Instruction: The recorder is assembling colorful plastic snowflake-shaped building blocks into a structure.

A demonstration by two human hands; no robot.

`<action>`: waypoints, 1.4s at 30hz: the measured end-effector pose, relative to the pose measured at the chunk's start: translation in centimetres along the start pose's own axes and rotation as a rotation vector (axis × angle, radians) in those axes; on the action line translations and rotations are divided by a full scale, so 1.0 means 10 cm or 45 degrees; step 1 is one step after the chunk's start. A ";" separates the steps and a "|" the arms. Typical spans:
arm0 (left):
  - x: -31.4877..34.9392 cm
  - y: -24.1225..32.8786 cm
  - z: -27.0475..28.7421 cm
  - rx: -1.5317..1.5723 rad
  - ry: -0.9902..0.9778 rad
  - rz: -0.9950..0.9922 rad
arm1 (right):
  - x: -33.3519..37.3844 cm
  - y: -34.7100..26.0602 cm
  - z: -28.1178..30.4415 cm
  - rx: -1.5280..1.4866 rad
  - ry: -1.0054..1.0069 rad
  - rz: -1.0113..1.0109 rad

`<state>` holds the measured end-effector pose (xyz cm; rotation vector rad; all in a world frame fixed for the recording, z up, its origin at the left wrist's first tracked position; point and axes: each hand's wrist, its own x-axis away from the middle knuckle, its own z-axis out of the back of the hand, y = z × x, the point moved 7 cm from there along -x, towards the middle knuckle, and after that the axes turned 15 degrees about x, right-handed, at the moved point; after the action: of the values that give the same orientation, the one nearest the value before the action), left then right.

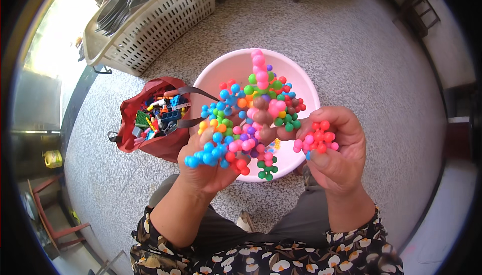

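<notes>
A large cluster of snap-together ball-knob toy pieces (246, 102) in blue, green, pink, red, purple and orange is held up over the pink basin (310, 87). My left hand (196, 172) is closed around its lower left side, with most of the fingers hidden behind the pieces. Between the thumb and fingers of my right hand (341, 154) is a smaller red and pink ball-knob piece (321, 137), just right of the large cluster. Whether the two touch is hard to tell. Some small yellow bits (276, 144) show inside the basin.
On the floor left of the basin stands a red bag (150, 147) of mixed toy bricks (159, 114), its dark strap (193, 90) reaching toward the basin. A white slotted basket (155, 24) with dark items sits at the far left. A wooden chair (50, 220) is at the left edge.
</notes>
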<state>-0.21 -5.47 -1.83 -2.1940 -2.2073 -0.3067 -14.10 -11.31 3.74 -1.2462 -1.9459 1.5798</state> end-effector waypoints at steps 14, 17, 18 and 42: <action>0.04 -0.09 -0.36 0.640 -0.240 0.373 | 0.06 -0.03 0.08 0.072 0.038 -0.042; 0.00 -0.08 -0.12 0.223 -0.152 0.347 | 0.06 -0.06 0.07 0.068 0.029 -0.071; -0.01 -0.06 -0.04 0.080 -0.121 0.333 | 0.06 -0.06 0.07 0.066 0.030 -0.071; -0.01 -0.18 -0.19 0.072 -0.143 0.340 | 0.12 -0.02 0.04 0.095 -0.075 -0.337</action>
<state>-2.23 -5.84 -0.16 -2.4907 -1.9098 -0.1167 -15.15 -10.59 3.49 -0.8805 -1.9733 1.5522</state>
